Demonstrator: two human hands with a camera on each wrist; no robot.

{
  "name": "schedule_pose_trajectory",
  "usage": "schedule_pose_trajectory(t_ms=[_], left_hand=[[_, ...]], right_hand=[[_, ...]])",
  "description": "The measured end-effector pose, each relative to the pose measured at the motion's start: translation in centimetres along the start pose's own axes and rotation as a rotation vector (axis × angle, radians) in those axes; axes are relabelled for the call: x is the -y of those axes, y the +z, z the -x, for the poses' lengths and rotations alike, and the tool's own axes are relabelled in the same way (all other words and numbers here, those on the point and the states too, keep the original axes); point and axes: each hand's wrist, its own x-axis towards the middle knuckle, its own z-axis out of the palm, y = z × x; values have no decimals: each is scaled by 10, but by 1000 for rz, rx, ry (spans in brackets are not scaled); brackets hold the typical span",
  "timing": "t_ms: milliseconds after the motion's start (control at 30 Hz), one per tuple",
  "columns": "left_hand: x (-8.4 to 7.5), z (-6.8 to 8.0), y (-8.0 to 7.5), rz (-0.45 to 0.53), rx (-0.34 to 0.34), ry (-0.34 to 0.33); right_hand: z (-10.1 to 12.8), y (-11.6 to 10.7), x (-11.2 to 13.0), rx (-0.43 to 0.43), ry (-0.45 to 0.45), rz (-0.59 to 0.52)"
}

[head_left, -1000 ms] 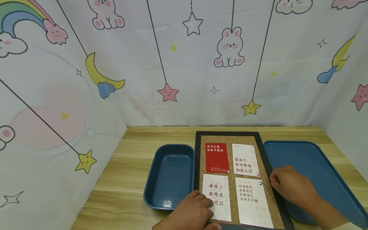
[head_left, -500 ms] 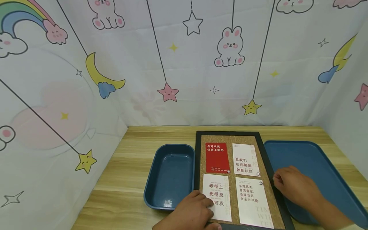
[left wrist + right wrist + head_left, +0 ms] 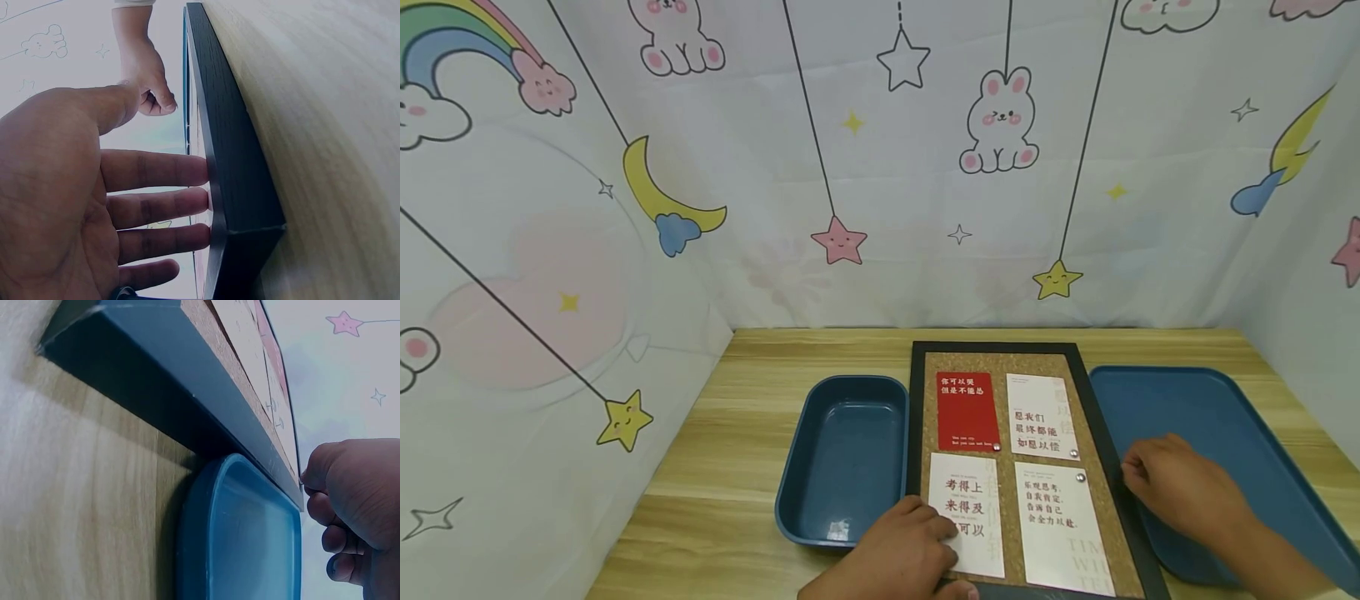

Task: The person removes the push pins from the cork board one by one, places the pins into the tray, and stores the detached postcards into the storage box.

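Pale cloth (image 3: 910,183), printed with stars, moons and rabbits, is hanging behind and at both sides of a wood-grained bench (image 3: 790,354). Above that bench a person's left hand (image 3: 895,546) is reaching over the near left part of a corkboard (image 3: 1010,517); its fingers (image 3: 156,170) are stretching out nearly straight, with narrow gaps between them, and their tips are resting on the lower left card (image 3: 976,508), covering part of its print. Over on the other side, the right hand (image 3: 1180,487) is hovering just beside the board's right edge, its fingers curling in and the thumb (image 3: 319,464) closing towards the forefinger; whether they are pinching something small, I cannot tell.

Around the covered card, three others are lying on the cork: a red card (image 3: 967,412) directly above it, an upper right card (image 3: 1039,404) and a lower right card (image 3: 1063,542), both white. One silver pin head is showing on each of these three, at the bottom right corner of the upper two and at the top right of the lower one. Black frame (image 3: 992,347) is edging the cork. Farther out, a deep blue bin (image 3: 842,467) is standing just left of the board, while a shallow blue tray (image 3: 1187,400) is lying along its right side, under the right hand.
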Motion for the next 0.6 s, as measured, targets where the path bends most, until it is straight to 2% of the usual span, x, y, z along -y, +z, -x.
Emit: schedule_pose_trajectory(t_ms=[300,600], left_hand=[[0,0,2,-1,-5,0],[0,1,0,17,6,-6]], right_hand=[[2,0,-4,-12,-16,32],[4,-1,-10,7,-6,17]])
